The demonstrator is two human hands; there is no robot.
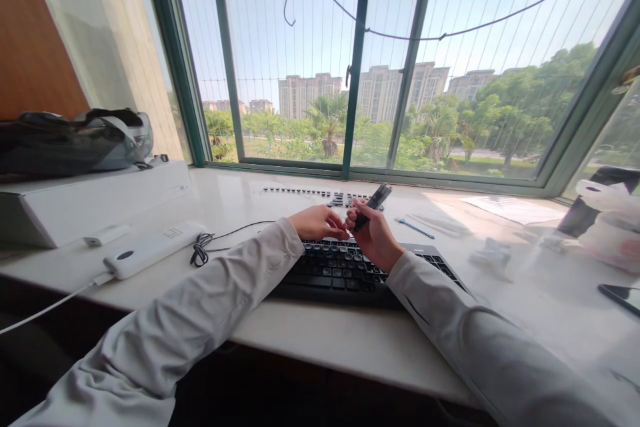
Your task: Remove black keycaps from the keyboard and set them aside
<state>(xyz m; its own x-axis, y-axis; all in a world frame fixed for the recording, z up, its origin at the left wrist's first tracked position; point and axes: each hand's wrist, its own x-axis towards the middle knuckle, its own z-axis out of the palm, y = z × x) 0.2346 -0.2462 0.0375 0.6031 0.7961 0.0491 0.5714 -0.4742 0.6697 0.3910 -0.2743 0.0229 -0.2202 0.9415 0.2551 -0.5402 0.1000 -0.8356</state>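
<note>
A black keyboard (330,275) lies on the white windowsill desk, with some key positions along its upper part looking bare of caps. My left hand (319,222) is over its back edge, fingers bent and pinched together; whatever they hold is too small to see. Close beside it, my right hand (373,233) is wrapped round a black elongated tool (379,197), whose end points up and away to the right. The fingertips of both hands nearly meet. Behind them, loose black keycaps (300,191) are laid out in rows near the window.
A blue thin stick (416,228) lies right of the keyboard, by clear plastic wrapping (493,255). Leftward are a white power strip (153,250), a coiled black cable (201,250) and a white box (100,197) bearing a black bag (75,140). A phone (623,297) rests far right.
</note>
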